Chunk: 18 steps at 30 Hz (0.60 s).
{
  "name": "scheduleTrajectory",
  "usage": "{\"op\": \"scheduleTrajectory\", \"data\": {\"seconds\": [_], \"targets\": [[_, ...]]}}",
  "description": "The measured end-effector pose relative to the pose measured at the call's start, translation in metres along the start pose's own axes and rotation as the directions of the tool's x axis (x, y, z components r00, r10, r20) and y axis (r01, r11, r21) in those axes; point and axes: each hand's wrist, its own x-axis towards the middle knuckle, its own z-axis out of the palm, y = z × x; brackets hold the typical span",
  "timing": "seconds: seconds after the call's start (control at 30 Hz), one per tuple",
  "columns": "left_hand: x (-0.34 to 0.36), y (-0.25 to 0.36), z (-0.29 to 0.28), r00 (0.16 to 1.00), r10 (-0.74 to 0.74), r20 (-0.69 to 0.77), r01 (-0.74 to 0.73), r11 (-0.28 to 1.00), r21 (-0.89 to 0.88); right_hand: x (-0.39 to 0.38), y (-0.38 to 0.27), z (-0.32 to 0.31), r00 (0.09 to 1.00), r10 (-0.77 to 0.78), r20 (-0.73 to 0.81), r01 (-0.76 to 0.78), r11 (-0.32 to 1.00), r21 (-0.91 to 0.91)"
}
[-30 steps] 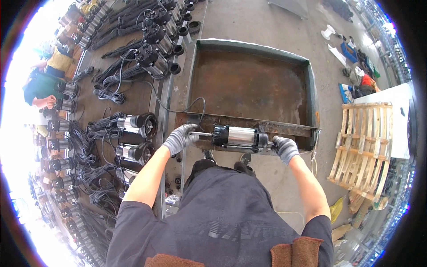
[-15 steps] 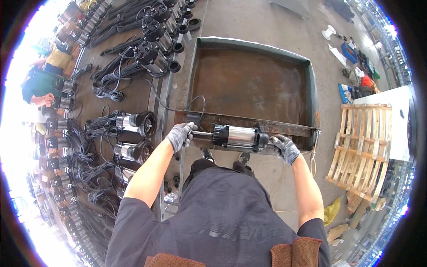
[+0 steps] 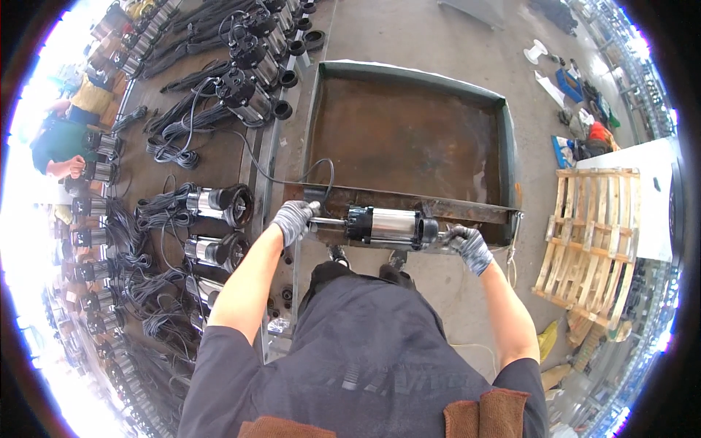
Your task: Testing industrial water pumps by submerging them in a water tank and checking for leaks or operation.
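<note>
A steel-and-black cylindrical pump body (image 3: 391,226) lies horizontal across the near ledge of a rusty metal tank (image 3: 409,193). At its left end, my left hand (image 3: 296,219), in a grey knit glove, is closed on a steel rod (image 3: 330,223). My right hand (image 3: 466,244), gloved alike, is closed at the short shaft on the pump's right end; the fingertips partly hide that shaft. A black cable (image 3: 307,180) loops just behind my left hand.
A conveyor (image 3: 171,106) on my left carries several pumps (image 3: 212,202) with coiled cables; a person in a green top (image 3: 62,142) works beyond it. Wooden pallets (image 3: 584,244) and a blue crate (image 3: 569,85) are on my right. My feet (image 3: 398,257) show below the tank.
My left hand has turned and moved slightly back along the rod. My right hand has shifted slightly at the shaft, its fingers re-angled. The pump stays nearly in place.
</note>
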Motion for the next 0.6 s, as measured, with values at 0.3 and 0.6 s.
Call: {"op": "scheduleTrajectory", "data": {"seconds": [0.3,0.6], "targets": [[-0.026,-0.032,-0.014,0.574,0.788,0.224,-0.571,0.189,0.799,-0.002,-0.079,0.029,0.935,0.354,-0.026,-0.344,0.923,0.170],[-0.004,-0.035,-0.023,0.724,0.661,0.197,-0.689,0.681,0.248,0.020,-0.096,0.016,0.905,0.416,0.083,-0.342,0.833,-0.435]]}}
